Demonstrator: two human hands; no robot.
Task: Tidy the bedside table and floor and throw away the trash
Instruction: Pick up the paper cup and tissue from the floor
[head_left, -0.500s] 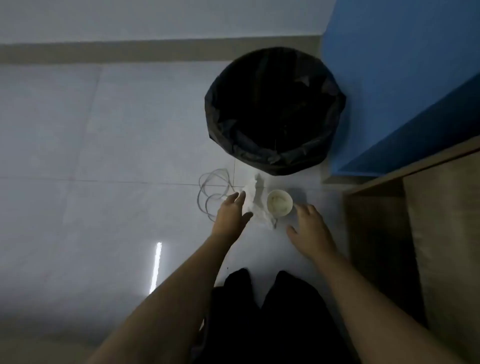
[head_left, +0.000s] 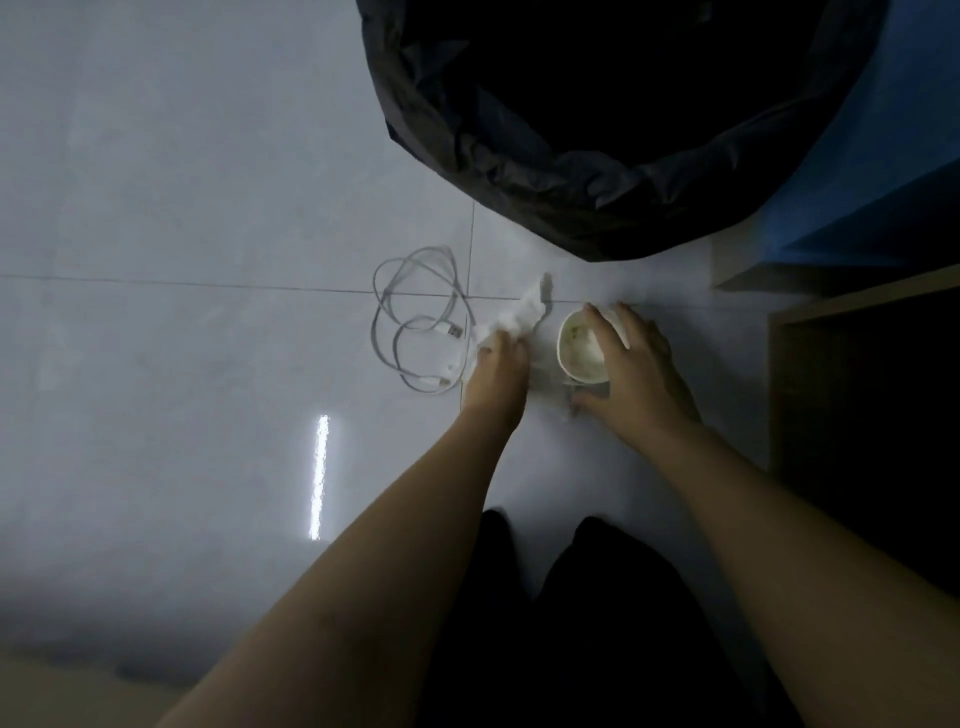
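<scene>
left grip (head_left: 496, 370) pinches tissue (head_left: 521, 313), fingertips hidden | right grip (head_left: 641, 369) wraps cup (head_left: 579, 349) | bin (head_left: 519, 171) cut off above

Dim, grainy wide-angle view; one bright glare streak (head_left: 318, 478) on floor (head_left: 182, 208).

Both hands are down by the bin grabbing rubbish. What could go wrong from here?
The left hand grips the crumpled tissue right beside the white cable, so the cable might get scooped up and binned too. The right hand holds a cup with residue inside; tipping it toward the bin could drip on the floor.
</scene>
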